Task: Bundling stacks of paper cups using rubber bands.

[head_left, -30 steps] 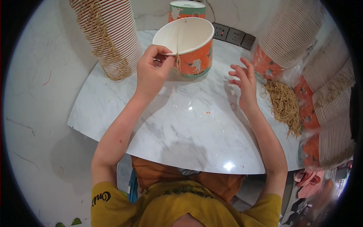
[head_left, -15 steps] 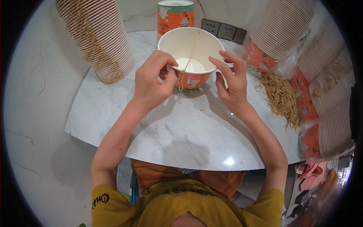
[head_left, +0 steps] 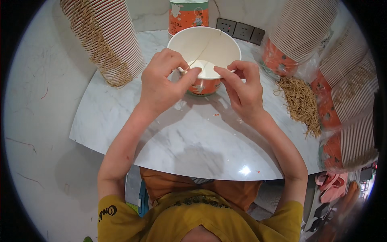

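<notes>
A white-lined paper bucket (head_left: 227,47) with an orange printed outside stands on the table, its mouth tilted toward me. From its far rim a thin tan string (head_left: 204,48) runs across the mouth to the near left rim. There my left hand (head_left: 161,80) pinches the string against the rim, thumb over the edge; the string's end is hidden by the fingers. My right hand (head_left: 246,90) grips the near right rim, its thumb at the edge and the other fingers curled beside the wall.
A tall stack of paper buckets (head_left: 117,40) with strings stands at left. Behind the bucket are an upside-down printed bucket (head_left: 188,18) and wall sockets (head_left: 244,31). At right lie a heap of tan strings (head_left: 300,101) and plastic-wrapped bucket stacks (head_left: 302,28). The marble-patterned table (head_left: 193,149) curves in front.
My right hand has closed from spread fingers onto the near right rim. My left thumb has moved over the rim, and the loop that hung outside the bucket is now out of sight.
</notes>
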### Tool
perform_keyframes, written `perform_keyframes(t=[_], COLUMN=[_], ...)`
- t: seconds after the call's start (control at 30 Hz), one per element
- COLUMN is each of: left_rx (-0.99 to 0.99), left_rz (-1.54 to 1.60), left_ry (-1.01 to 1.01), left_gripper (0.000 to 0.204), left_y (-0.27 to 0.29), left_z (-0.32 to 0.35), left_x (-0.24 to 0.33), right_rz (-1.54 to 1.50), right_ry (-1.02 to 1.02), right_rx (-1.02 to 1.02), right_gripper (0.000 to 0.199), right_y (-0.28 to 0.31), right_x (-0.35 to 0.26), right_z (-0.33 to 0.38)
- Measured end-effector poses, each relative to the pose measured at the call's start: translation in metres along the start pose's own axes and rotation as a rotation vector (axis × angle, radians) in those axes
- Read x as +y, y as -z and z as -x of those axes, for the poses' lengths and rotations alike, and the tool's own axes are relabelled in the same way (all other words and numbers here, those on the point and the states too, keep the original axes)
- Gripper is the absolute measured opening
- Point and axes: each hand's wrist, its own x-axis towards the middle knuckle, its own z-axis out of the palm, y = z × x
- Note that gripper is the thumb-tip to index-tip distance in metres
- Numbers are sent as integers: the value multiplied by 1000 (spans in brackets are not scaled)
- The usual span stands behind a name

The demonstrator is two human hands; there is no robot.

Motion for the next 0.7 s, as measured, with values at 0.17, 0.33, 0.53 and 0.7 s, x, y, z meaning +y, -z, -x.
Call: perform_keyframes(t=[0.17, 0.33, 0.53, 0.7], left_rx=[-17, -35, -38, 176], left_rz=[184, 774, 1362, 1272], left_ry=[215, 640, 894, 947], left_gripper=[7, 18, 12, 18], left_y=[4, 21, 31, 29], left_z=[2, -11, -10, -12], left_x=[5, 3, -27, -42], right_rz=[38, -11, -21, -18], right_ry=[14, -17, 0, 54], right_rx=[-39, -51, -96, -109], right_gripper=[50, 55, 57, 57], right_y=[6, 15, 31, 34], right_x=[-7, -3, 1, 0], right_z=[-3, -8, -19, -21])
